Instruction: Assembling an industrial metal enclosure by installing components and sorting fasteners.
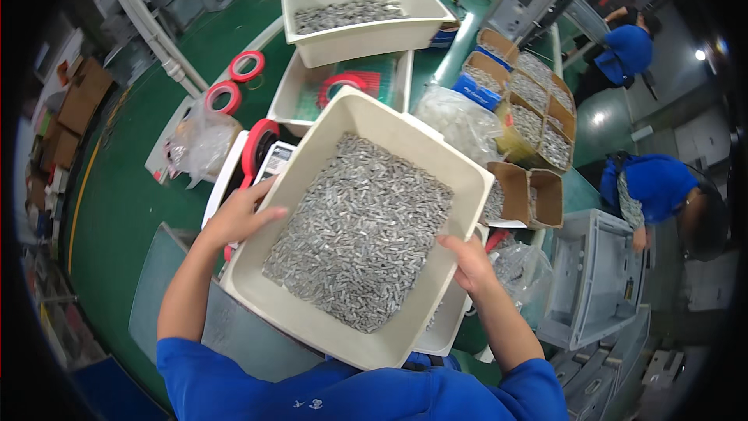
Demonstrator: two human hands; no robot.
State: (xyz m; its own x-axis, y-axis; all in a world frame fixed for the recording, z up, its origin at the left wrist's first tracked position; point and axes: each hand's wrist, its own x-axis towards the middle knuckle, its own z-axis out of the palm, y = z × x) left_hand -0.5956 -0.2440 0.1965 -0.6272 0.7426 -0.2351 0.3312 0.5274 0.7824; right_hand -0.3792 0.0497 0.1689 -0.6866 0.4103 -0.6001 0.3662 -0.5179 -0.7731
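Note:
A large white plastic bin (378, 113) is tilted in front of my body, with a thick layer of small grey metal pieces (362, 234) spread over its bottom. My left hand (241, 214) grips the bin's left side, its thumb over the rim and the other fingers hidden outside. On the right side, my right hand (469, 263) holds the opposite wall, thumb inside above the metal pieces. The near end of the bin is close to my blue shirt (351, 394).
Beyond stands another white bin (366, 43) of metal pieces, above a tray (292, 93) with a red tape roll. Cardboard boxes (510, 187) of small parts and plastic bags (460, 121) lie to the right. A co-worker (654, 187) bends over a grey metal frame (596, 281).

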